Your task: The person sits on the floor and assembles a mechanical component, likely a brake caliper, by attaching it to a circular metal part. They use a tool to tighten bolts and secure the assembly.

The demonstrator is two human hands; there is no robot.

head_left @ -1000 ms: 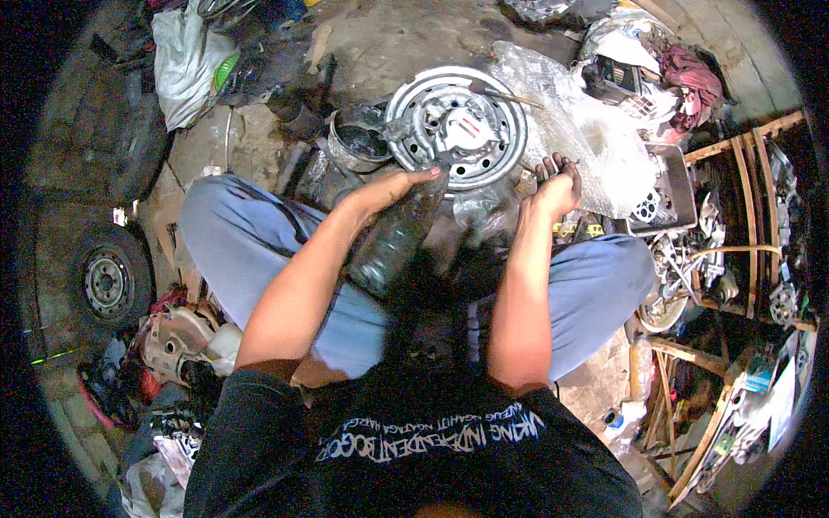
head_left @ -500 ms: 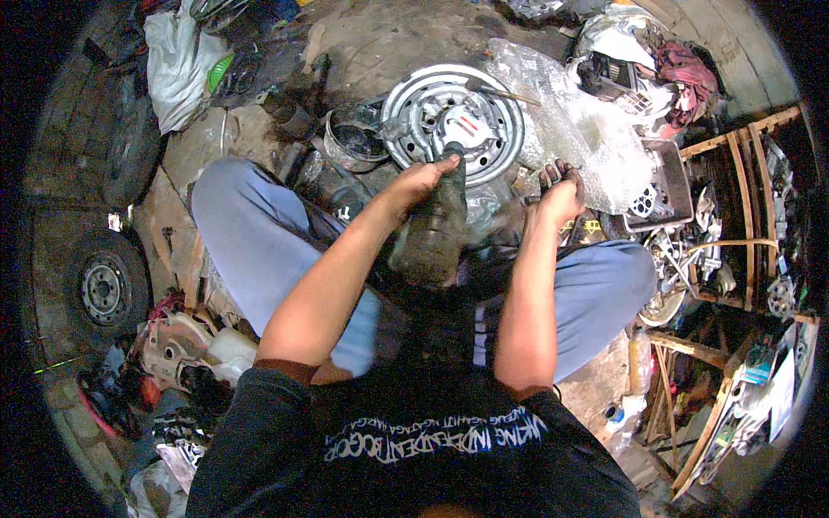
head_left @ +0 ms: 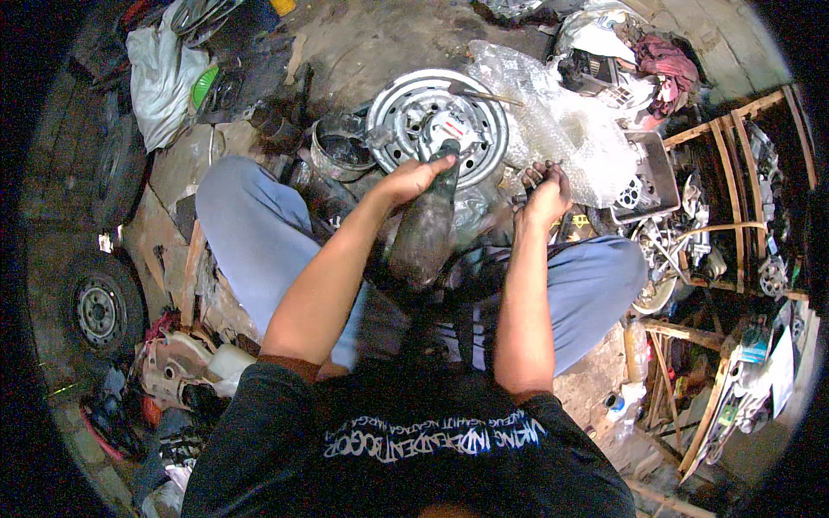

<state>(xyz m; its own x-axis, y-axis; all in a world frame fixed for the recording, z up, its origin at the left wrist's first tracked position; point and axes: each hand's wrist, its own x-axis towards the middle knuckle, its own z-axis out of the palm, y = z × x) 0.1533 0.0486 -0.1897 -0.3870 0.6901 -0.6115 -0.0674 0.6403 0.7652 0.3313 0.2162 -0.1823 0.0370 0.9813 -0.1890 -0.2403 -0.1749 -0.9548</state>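
A dark, grimy bottle (head_left: 423,237) lies tilted in front of my lap, its neck toward the steel wheel rim (head_left: 378,129). My left hand (head_left: 416,180) is closed round that neck, thumb along the top. A pale metal part (head_left: 449,129) with red marks rests on the middle of the rim, just beyond the bottle's neck. My right hand (head_left: 547,197) is raised to the right of the bottle, palm side up, with blackened fingers curled in. Whether anything lies inside those fingers is hidden. A thin wooden-handled tool (head_left: 492,97) lies across the rim's far edge.
Bubble wrap (head_left: 553,121) spreads right of the rim, beside a grey tray (head_left: 665,177) of metal parts. A round tin (head_left: 341,160) stands left of the rim. Wooden racks (head_left: 734,173) line the right side. A tyre (head_left: 99,302) leans at the far left.
The bottle was smeared by motion and now shows sharply, with its bottom end a little left. My right hand sits slightly nearer the bottle, its fingers more curled. The whole view has shifted somewhat.
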